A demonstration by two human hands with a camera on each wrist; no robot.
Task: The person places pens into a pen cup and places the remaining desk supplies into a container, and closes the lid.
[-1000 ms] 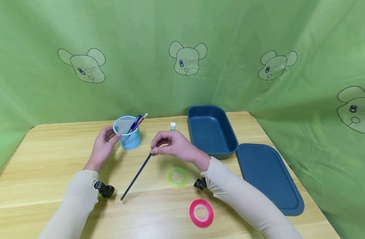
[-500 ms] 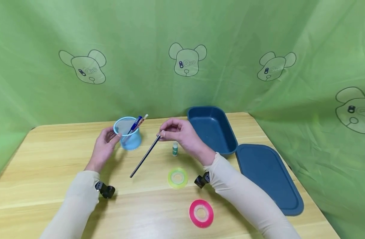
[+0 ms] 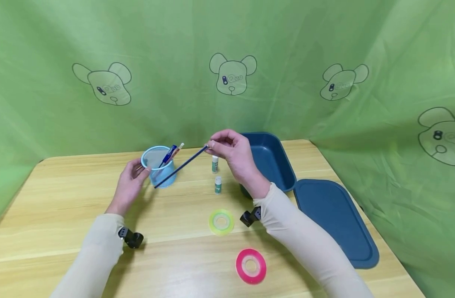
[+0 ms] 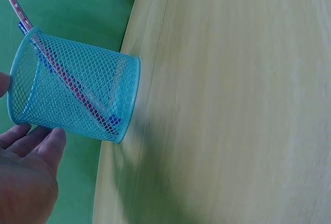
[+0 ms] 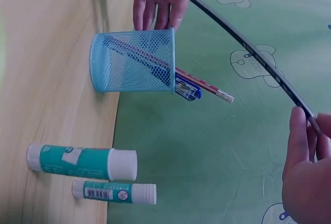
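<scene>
A light blue mesh pen holder [image 3: 163, 176] stands upright at the back left. My left hand [image 3: 129, 181] steadies it, thumb at the rim and fingers along its side, as the left wrist view [image 4: 31, 169] shows too. Inside lean a blue pen [image 5: 187, 88] and a red-patterned pencil [image 5: 207, 85] with a white eraser. My right hand [image 3: 232, 155] pinches a dark pencil [image 3: 180, 167] near one end, held aslant in the air. Its far end slopes down to the left and overlaps the pen holder in the head view.
Two glue sticks with white caps, one larger [image 5: 75, 161] and one smaller [image 5: 111, 192], stand between the hands. Nearer lie a yellow-green ring [image 3: 221, 222] and a pink ring [image 3: 251, 266]. A dark blue box [image 3: 270, 165] and its flat lid [image 3: 337, 223] are at right.
My right hand has risen and moved away toward the back right with the dark pencil, which now lies flatter across the view. The glue sticks have come into sight. The left hand stays put.
</scene>
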